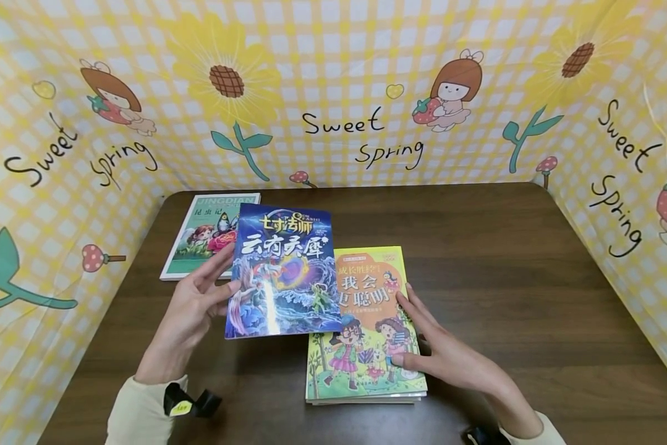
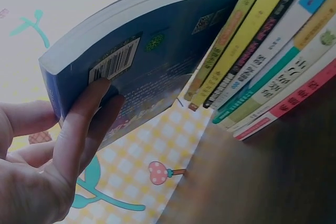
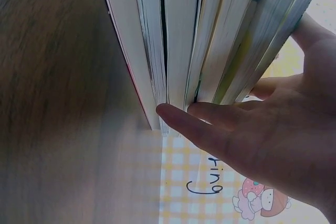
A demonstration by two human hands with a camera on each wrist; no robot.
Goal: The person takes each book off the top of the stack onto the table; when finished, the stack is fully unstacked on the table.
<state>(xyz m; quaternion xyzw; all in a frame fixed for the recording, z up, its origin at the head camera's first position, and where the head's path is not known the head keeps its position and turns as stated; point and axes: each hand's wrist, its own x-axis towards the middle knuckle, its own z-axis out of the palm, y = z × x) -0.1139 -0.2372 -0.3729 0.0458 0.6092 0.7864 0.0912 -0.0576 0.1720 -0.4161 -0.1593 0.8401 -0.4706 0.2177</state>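
My left hand (image 1: 191, 312) grips a blue paperback book (image 1: 283, 272) by its left edge, thumb on the front cover. In the left wrist view, fingers (image 2: 79, 119) lie against its back cover (image 2: 152, 51) beside the barcode. The blue book is raised and tilted, overlapping the upper left of a book stack. A yellow-green book (image 1: 361, 346) with cartoon children tops that stack. My right hand (image 1: 450, 355) rests at the stack's right side, thumb on the top cover. Its extended fingers touch the page edges (image 3: 181, 40) in the right wrist view.
A white-and-green book (image 1: 185, 259) with a butterfly lies flat at the back left, partly hidden by the blue book. Several spines (image 2: 273, 61) of the stack show in the left wrist view. Yellow checked cloth (image 1: 333, 74) walls surround the dark wooden table (image 1: 505, 266).
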